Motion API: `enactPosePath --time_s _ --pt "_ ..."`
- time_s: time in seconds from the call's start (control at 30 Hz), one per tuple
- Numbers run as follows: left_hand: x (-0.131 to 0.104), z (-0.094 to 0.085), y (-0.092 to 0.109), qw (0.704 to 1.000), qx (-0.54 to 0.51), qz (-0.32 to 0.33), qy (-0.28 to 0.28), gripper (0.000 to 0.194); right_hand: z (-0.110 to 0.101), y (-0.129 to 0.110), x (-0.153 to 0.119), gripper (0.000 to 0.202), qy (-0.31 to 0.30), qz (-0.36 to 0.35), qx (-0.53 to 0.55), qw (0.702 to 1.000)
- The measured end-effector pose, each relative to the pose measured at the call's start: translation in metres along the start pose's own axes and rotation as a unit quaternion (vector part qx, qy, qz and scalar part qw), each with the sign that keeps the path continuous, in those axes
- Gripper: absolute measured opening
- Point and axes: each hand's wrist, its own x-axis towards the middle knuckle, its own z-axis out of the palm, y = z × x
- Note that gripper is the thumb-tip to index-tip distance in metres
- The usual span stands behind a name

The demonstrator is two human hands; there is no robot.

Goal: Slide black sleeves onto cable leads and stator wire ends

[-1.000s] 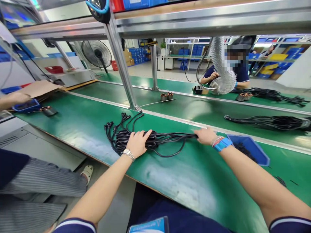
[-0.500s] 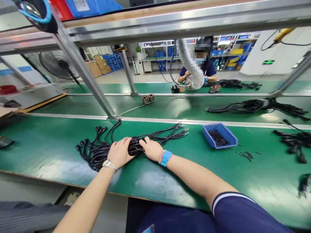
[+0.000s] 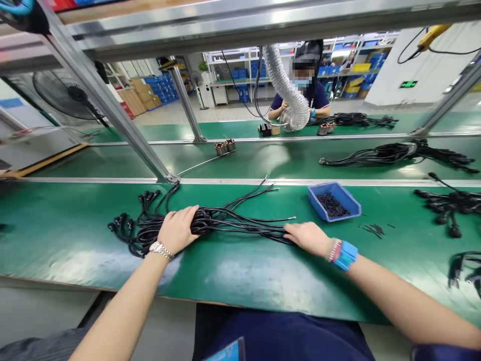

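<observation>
The person's left hand (image 3: 178,230) is closed over the coiled middle of a bundle of black cables (image 3: 210,220), which lies across the near side of the green counter (image 3: 240,276). Its plugs (image 3: 120,220) fan out to the left. The right hand (image 3: 306,237) pinches several loose ends at the bundle's right, while a few other ends splay toward the far side. Beyond the right hand sits a blue tray (image 3: 343,217) of small black pieces (image 3: 331,204).

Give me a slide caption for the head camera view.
Left hand clasping a bundle of black cables, right hand holding several toward their ends, blue bin nearby on the green bench.
</observation>
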Motion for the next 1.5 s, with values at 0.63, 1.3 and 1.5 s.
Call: enactPosePath --time_s 0.63,1.3,1.5 --pt "0.034 0.021 0.174 0.965 -0.065 0.241 -0.076 0.038 -0.046 0.129 -0.042 0.025 -0.017 0.146 0.006 0.989" --pt "0.097 -0.023 0.209 0.854 -0.501 0.105 -0.091 0.024 -0.02 0.136 -0.007 0.022 -0.084 0.111 0.001 0.99" --pt "0.098 -0.018 0.205 0.763 -0.625 0.01 -0.161 0.026 -0.021 0.137 -0.011 0.021 0.012 0.14 0.072 0.987"
